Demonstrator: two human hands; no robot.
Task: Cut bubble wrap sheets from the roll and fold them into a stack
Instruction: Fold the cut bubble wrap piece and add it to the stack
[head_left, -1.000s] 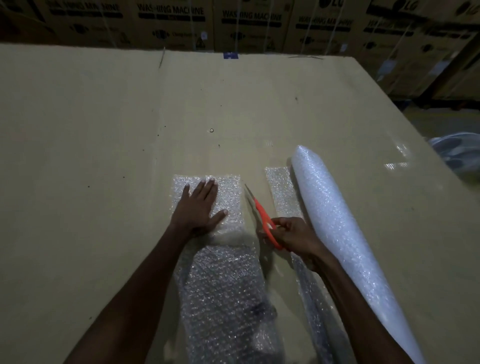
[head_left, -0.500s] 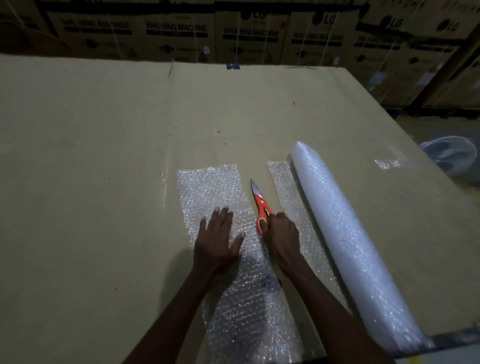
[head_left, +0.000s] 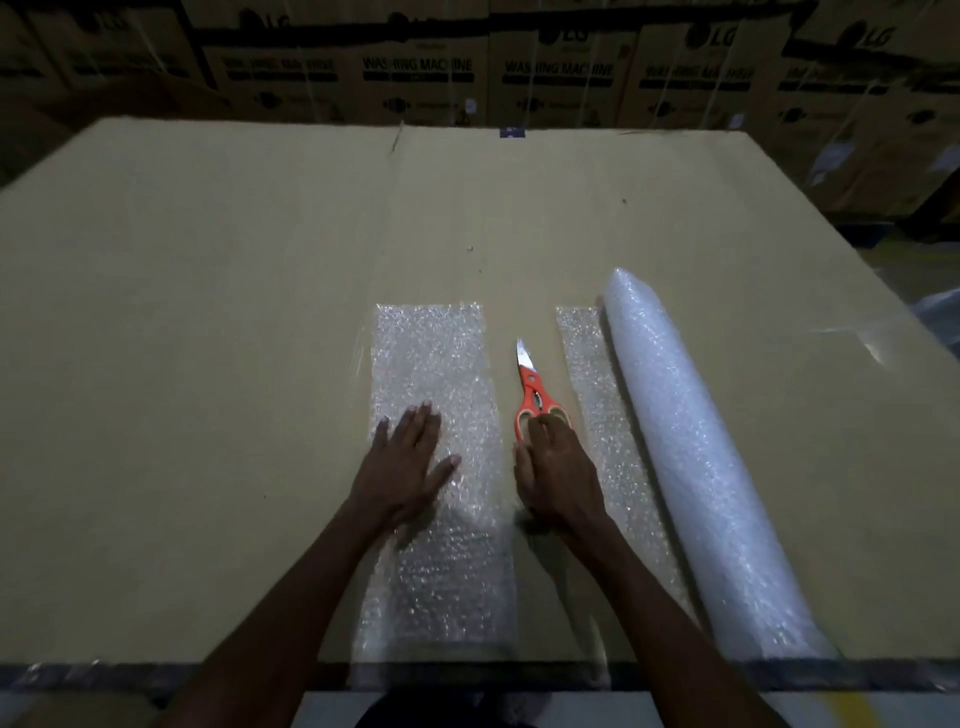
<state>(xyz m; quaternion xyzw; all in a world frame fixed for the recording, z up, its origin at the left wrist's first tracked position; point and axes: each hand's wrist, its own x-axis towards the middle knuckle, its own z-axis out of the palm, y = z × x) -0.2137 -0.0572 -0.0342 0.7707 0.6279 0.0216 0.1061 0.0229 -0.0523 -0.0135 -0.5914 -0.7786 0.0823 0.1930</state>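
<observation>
- The left hand (head_left: 402, 467) is lying flat, fingers spread, pressing on the cut bubble wrap sheet (head_left: 434, 467), which is stretching away beyond its fingertips and back under its wrist.
- The right hand (head_left: 558, 473) is resting palm down, fingers loosely extended, fingertips touching the handles of the orange scissors (head_left: 532, 395); the closed blades are pointing away.
- The bubble wrap roll (head_left: 696, 467) is lying just right of the right hand, its loose strip (head_left: 597, 405) running between them on the cardboard surface (head_left: 208, 338).

left hand (head_left: 402, 470) | right hand (head_left: 558, 475) | 2 forearms bare (no sleeves, gloves)
</observation>
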